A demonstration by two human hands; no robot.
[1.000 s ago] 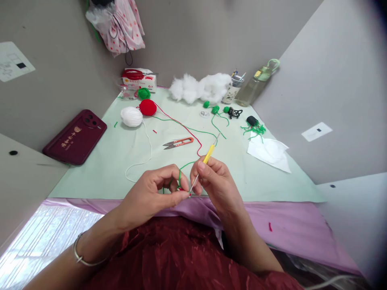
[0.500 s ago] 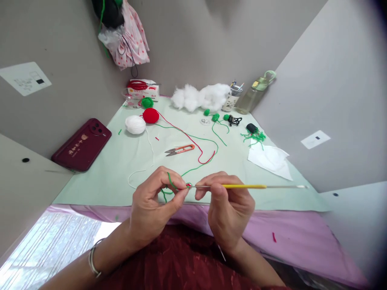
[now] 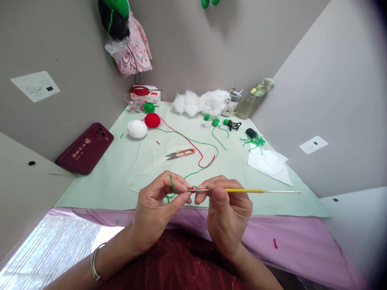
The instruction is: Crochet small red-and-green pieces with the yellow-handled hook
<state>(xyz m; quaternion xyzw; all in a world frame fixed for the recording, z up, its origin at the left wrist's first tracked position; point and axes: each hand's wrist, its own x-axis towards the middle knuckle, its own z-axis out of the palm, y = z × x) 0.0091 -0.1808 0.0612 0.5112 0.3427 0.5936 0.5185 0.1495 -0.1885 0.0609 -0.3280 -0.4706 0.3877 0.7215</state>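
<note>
Head view: the hook [image 3: 244, 190] had swung level from its slant, meeting the red piece [image 3: 192, 190], likely mid-stitch; right hand [image 3: 229, 215] gripped the hook, left hand [image 3: 155, 211] pinched the piece.

The yellow-handled hook [image 3: 245, 191] you hold lies nearly level, metal shafts projecting at both ends; its left end meets a small, partly hidden red-and-green piece [image 3: 192, 190], green yarn [image 3: 171, 183] looping alongside.

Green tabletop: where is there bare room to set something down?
Bare: between the phone and white yarn strand; between the right hand and white sheet. Crowded: along the back, from red scissors past the stuffing to the bottle.
</note>
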